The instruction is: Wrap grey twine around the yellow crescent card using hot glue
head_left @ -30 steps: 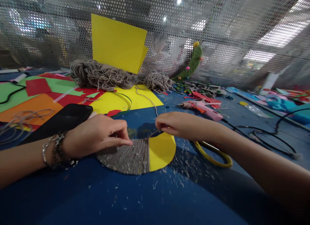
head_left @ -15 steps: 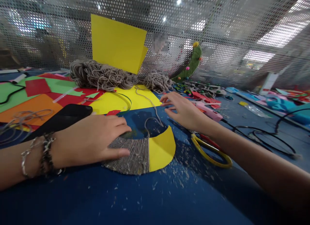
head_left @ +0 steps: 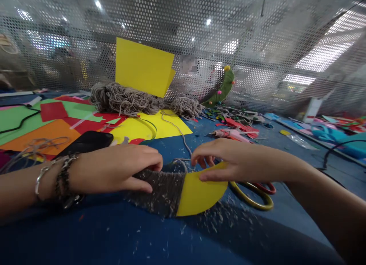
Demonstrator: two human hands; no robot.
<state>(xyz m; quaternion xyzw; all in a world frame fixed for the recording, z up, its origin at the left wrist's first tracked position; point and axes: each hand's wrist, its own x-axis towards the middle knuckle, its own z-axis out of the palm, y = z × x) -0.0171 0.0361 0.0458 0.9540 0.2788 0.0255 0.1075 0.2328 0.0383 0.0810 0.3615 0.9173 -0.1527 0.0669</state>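
Note:
A yellow card crescent (head_left: 200,198) is before me, its left part wound closely with grey yarn (head_left: 162,192). My left hand (head_left: 122,168) grips the wound part, thumb over the near face and fingers bent over the far edge. At the bare yellow end is my right hand (head_left: 223,160), its thumb across the card and its other fingers curled behind the upper edge. From the end of the winding, a loose yarn strand (head_left: 185,143) runs back over the table. Scissors with yellow and red handles (head_left: 254,198) lie beyond the right hand, partly hidden by it.
A black phone (head_left: 90,141) lies by my left wrist, near coloured paper sheets (head_left: 57,133). Grey yarn skeins (head_left: 126,99) and an upright yellow card (head_left: 143,69) stand at the perforated screen (head_left: 257,55). A pink glue gun (head_left: 231,133) and a green decorated crescent (head_left: 224,88) are further right.
My right hand has come down and nearer, from the loose strand to the yellow end of the crescent. The crescent has shifted slightly right and nearer, with my left hand still on it.

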